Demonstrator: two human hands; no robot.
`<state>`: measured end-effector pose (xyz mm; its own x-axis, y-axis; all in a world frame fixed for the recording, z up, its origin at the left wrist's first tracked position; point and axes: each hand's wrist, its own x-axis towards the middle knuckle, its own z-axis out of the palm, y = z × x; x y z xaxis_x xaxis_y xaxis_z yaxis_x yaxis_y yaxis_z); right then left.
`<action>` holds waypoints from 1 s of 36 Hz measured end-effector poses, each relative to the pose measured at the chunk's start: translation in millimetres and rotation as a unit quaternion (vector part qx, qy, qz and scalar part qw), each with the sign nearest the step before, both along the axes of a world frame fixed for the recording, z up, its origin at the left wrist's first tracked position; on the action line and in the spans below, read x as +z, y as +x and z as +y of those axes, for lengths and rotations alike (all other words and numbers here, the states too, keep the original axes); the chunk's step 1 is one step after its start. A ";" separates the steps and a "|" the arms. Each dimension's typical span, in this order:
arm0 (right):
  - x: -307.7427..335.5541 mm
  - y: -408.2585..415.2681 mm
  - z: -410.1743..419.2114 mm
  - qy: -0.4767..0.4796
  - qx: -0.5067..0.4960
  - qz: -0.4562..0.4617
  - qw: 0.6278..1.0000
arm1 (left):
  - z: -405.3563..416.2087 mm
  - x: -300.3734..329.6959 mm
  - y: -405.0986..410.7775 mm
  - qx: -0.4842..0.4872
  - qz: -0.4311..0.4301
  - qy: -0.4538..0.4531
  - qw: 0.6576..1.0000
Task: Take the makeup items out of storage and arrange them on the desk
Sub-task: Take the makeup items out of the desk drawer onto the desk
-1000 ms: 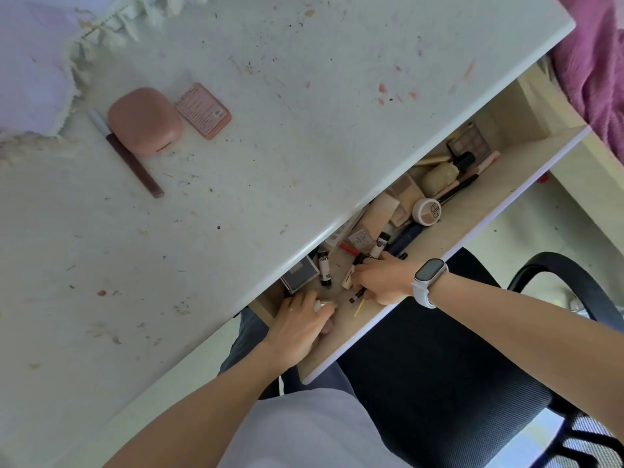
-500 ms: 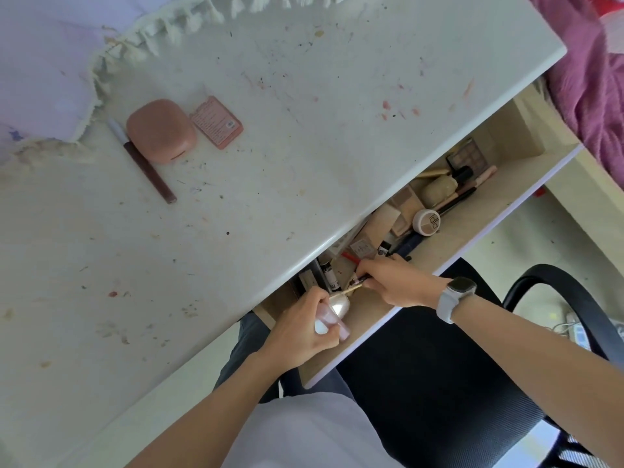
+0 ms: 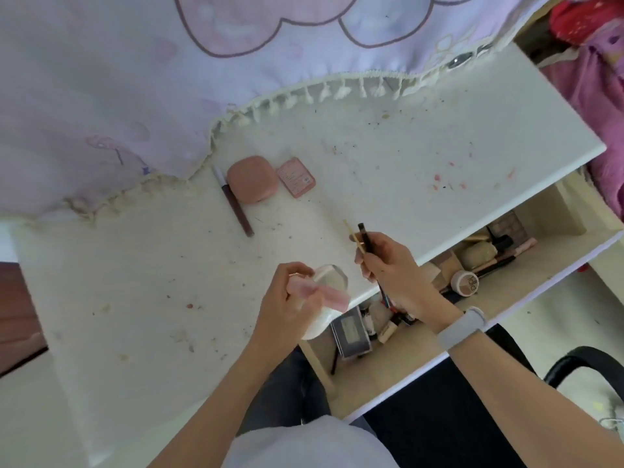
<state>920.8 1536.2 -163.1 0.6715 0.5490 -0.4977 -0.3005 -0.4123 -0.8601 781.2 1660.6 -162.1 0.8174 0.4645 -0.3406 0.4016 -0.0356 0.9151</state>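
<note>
Hands are out of the drawer now, both loaded, where a second ago they were down rummaging in it. Left hand (image 3: 287, 298) has its fingers curled round a pale pink bottle with a rounded clear end (image 3: 324, 287), held over the near edge of the desk (image 3: 135, 298). Right hand (image 3: 388, 265) pinches a thin black pencil (image 3: 364, 238) together with a yellowish stick (image 3: 353, 236) (can't tell what that one is, maybe a cotton bud or a tiny brush), tips pointing away over the desktop. So I'd guess this batch is about to get set down, not yet touching the surface though.

Just right of the hands the drawer (image 3: 506, 298) hangs open and there's plenty left in it: a dark flat compact (image 3: 351, 331), a round pot with lettering on the lid (image 3: 467, 282), some brushes, a palette at the far end. So the job looks maybe a quarter done, loads of trips to go.

Further back on the desk, three things are lined up already: a brown liner pen (image 3: 234, 202), a rounded pink case (image 3: 252, 179) just beside it, then a small pink flat box (image 3: 296, 176). Desktop is white and pretty grubby, specks and pink smudges all over.

Far side, a lilac cloth with a tasselled fringe (image 3: 135, 79) drapes over the back of the desk. Pink bedding (image 3: 594, 106) off to the far right, black chair (image 3: 456, 417) near right.
</note>
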 end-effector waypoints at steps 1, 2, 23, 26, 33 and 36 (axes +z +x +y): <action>1.4 -0.5 12.0 0.000 -0.002 0.000 1.000 | 10.2 2.1 -2.0 0.034 0.002 0.010 0.999; 2.9 -1.3 23.7 0.004 -0.003 0.003 1.000 | 20.0 4.5 -4.3 0.071 0.007 0.019 0.997; -20.4 -56.7 229.4 -0.074 0.102 -0.136 0.983 | 164.3 -23.6 -21.9 0.355 0.102 0.109 0.923; -23.1 -61.6 228.7 -0.075 0.119 -0.177 0.974 | 166.1 -25.3 -25.4 0.353 0.103 0.112 0.923; -22.7 -77.8 208.8 -0.055 0.184 -0.252 0.948 | 163.2 -26.4 -38.0 0.393 0.133 0.119 0.902; -20.2 -85.2 201.6 -0.047 0.215 -0.287 0.932 | 165.5 -23.9 -41.0 0.437 0.132 0.124 0.881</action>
<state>835.6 1737.8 -183.4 0.5701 0.8008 -0.1835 0.4094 -0.4705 -0.7817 740.1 1826.1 -186.0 0.0170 0.9643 -0.2641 0.5727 0.2071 0.7932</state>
